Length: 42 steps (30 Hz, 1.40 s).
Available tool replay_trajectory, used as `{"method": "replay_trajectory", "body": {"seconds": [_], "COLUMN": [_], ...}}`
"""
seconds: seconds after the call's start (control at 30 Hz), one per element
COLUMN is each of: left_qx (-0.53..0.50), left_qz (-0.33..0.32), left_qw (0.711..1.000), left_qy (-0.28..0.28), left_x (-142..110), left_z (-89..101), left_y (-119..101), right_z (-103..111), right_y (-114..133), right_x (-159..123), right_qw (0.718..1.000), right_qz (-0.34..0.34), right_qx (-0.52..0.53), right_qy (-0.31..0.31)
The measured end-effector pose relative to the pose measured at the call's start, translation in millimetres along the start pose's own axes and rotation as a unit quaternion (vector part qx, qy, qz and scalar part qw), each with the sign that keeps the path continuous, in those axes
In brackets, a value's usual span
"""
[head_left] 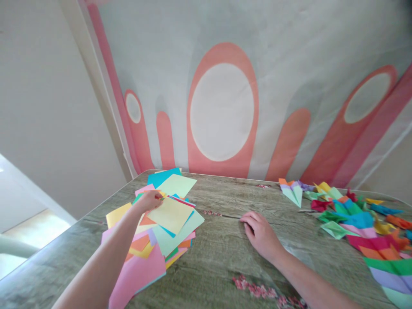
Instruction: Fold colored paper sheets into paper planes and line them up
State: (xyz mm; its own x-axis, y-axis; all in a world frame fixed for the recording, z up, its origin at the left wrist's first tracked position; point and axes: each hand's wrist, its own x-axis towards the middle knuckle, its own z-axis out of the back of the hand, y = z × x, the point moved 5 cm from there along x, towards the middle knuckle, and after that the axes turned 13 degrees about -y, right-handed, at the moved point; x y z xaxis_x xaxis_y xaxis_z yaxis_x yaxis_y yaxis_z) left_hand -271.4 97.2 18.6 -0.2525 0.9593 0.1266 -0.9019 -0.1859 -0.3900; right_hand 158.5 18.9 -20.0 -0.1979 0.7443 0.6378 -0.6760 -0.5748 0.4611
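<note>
Where the flat coloured paper spreads across the left side of the desk (pixel 212 253), a pale yellow sheet (pixel 174 216) lies near the top, askew over a pale green sheet (pixel 170 244), with blue and red edges showing beneath it. The left hand (pixel 150 201) reaches to its upper left corner, fingers drawn in close to the paper; whether they are clamped on that corner or only resting against it cannot be told. A corner seems a sensible place to meet the sheet, since thin paper offers little to grip elsewhere. Around it the pile fans out loosely, a large pink sheet (pixel 144 268) on the near side and a blue sheet (pixel 165 177) at the far end, and this untidy overlap probably makes single edges easier to find. Well apart from the pile, the right hand (pixel 259 231) rests on the desk with nothing visible in it, fingers loosely curled and thumb slightly apart, perhaps steadying the person's lean. Farther right, folded paper pieces (pixel 358 219) overlap in a crowd, a paper plane (pixel 293 193) at their far left, apparently kept away from the flat stock so that creased and uncreased paper do not mix. Behind the desk hangs a backdrop (pixel 273 51) with pink arches.
</note>
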Motion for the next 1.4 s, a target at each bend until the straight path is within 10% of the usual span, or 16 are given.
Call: {"method": "replay_trajectory", "body": {"seconds": [1.17, 1.4], "left_qx": [-0.026, -0.344], "left_qz": [-0.024, 0.000], "left_qw": [0.996, 0.929], "left_qy": [0.084, 0.135], "left_x": [11.3, -24.1], "left_z": [4.0, 18.0], "left_y": [-34.3, -96.1], "right_z": [3.0, 4.2], "right_y": [3.9, 7.1], "right_x": [4.0, 4.4], "right_qw": [1.000, 0.996], "right_qz": [-0.025, -0.047], "right_qx": [0.006, 0.077], "right_qy": [-0.004, 0.013]}}
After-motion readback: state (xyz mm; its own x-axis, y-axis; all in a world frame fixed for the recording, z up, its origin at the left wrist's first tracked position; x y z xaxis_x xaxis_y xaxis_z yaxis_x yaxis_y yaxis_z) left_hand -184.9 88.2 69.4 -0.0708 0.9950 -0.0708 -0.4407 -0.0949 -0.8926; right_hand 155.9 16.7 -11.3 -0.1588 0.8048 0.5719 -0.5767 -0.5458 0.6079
